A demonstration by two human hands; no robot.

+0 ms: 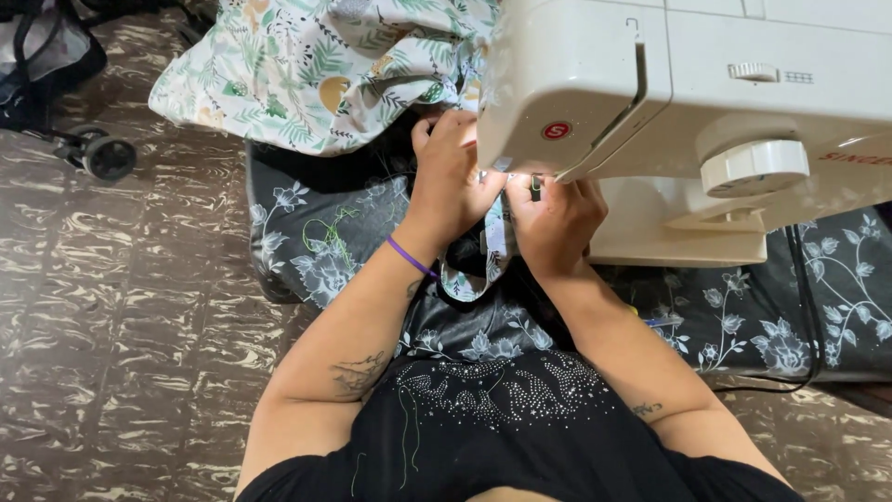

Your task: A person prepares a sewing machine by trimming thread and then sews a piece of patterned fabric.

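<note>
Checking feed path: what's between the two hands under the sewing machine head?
In the head view, a narrow strip of light printed fabric runs between the left hand and right hand, which both touch it.

One white sewing machine (688,102) stood on one dark floral cloth (316,242). Two hands, left hand (451,177) and right hand (553,218), worked beneath it; one purple wristband (409,257), one leaf-print fabric (316,65) and two black wheels (100,153) were visible.
</note>
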